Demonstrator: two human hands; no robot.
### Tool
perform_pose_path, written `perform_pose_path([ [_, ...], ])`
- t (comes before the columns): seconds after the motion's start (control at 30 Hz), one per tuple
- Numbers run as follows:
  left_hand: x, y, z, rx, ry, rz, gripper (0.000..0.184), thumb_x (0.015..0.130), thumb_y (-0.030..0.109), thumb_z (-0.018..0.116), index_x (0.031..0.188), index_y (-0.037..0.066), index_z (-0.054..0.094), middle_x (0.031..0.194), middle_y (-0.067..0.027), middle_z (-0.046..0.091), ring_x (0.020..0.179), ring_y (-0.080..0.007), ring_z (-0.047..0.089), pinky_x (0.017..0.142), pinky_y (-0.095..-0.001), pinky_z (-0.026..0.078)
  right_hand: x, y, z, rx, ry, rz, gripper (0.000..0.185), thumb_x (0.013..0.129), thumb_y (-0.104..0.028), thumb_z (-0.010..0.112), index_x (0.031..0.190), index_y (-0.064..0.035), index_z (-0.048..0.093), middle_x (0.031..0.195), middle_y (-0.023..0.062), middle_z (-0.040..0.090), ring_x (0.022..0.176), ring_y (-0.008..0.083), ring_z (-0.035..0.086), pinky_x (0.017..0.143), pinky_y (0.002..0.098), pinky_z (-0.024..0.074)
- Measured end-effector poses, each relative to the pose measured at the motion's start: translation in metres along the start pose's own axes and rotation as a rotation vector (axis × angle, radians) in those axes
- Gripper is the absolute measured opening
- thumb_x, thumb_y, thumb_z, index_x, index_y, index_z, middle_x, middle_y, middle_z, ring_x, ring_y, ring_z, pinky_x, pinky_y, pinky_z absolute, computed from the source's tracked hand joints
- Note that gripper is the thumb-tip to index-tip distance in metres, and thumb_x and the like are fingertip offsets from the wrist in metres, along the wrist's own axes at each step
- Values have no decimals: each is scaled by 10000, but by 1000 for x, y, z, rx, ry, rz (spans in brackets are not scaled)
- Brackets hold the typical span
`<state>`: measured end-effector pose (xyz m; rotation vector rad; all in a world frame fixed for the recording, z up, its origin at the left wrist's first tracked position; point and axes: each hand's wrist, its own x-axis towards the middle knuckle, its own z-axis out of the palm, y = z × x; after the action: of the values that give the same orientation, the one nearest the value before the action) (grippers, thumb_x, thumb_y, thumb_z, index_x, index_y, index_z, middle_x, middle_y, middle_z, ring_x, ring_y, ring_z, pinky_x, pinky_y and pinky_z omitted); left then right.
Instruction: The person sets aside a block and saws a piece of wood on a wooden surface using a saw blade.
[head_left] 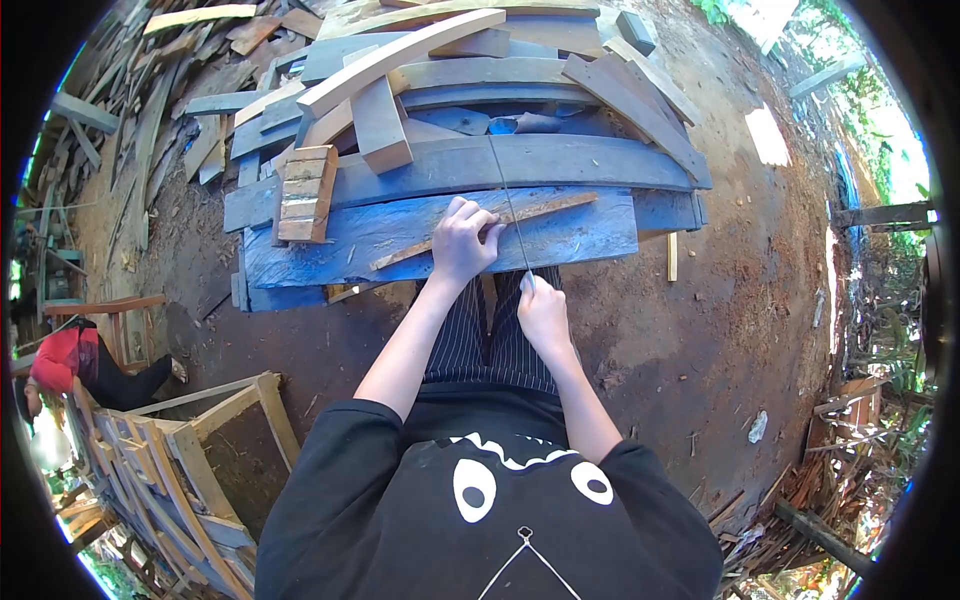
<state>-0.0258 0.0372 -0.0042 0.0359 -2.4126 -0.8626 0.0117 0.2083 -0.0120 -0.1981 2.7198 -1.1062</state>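
Observation:
My left hand (465, 243) is closed over a narrow, rough-edged wooden strip (555, 207), which lies slantwise on a wide weathered plank (345, 240). My right hand (543, 312) grips the near end of a long thin tool, apparently a handsaw (507, 190) seen edge-on. Its blade points away from me and crosses the strip just right of my left hand. The handle is mostly hidden in my fingers. At the plank's left stands a short bundle of wood blocks (305, 195).
Boards and offcuts (430, 72) are heaped behind the plank. A wooden frame (215, 425) stands at lower left, with a person in red (60, 358) beyond it. Scrap wood (150, 110) covers the far left ground. Bare earth (700, 350) lies to the right.

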Motion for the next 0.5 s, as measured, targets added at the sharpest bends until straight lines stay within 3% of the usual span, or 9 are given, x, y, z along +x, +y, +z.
perform_pose_path([
  [0.27, 1, 1, -1, 6, 6, -10, 102, 664, 113, 750, 706, 65, 670, 703, -36, 597, 772, -224, 577, 656, -336, 501, -58, 4, -26, 8, -32, 66, 261, 930, -212, 482, 814, 2, 576, 676, 287, 583, 698, 481, 591, 613, 545, 471],
  [0.5, 1, -1, 1, 1, -7, 5, 105, 657, 112, 752, 707, 66, 672, 705, -35, 599, 769, -223, 577, 655, -336, 501, 13, -7, -5, 26, 8, -55, 279, 935, -227, 476, 839, 6, 593, 725, 298, 591, 720, 478, 594, 634, 545, 472],
])
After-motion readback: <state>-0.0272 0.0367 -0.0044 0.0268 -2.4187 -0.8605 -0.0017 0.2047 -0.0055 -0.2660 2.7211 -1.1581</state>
